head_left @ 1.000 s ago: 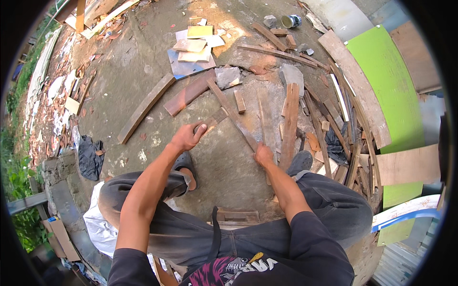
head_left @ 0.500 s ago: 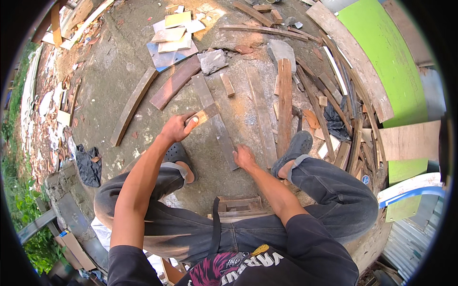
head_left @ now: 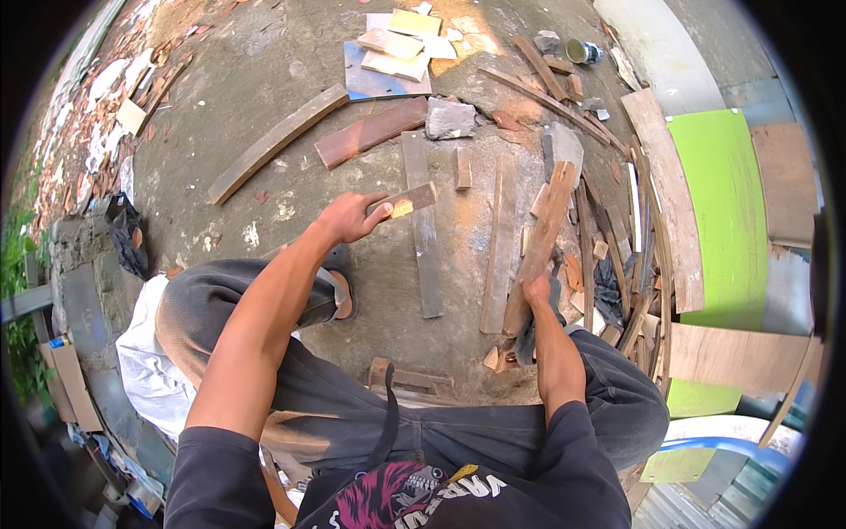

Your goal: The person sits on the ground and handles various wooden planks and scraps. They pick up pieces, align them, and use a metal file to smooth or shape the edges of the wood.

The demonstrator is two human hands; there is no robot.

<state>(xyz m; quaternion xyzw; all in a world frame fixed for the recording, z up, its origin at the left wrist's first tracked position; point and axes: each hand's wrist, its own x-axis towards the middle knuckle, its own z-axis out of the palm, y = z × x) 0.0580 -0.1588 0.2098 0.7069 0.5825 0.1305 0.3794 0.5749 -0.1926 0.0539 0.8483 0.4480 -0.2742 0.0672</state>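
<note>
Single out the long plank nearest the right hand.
The brown plank slanting up toward the gray slab: the right hand is at its edge, while the grayer plank to its left lies apart from that hand.

White capital lettering [head_left: 483, 487] is seen on the black T-shirt [head_left: 564, 476], partly cropped; tin can [head_left: 582, 51] markings cannot be read.

A block [head_left: 416, 201] sits in the fingers of the left hand [head_left: 351, 218], over a plank [head_left: 425, 260] that runs just right of them (whether touching is unclear). Beyond these fingers, a board [head_left: 372, 132] lies left of a stone [head_left: 450, 118], and panels [head_left: 392, 63] lie stacked farther out. At the fingers of the right hand [head_left: 537, 290] is a beam [head_left: 545, 234]; a strip [head_left: 500, 238] lies to their left, piled scraps [head_left: 646, 256] to their right.
</note>
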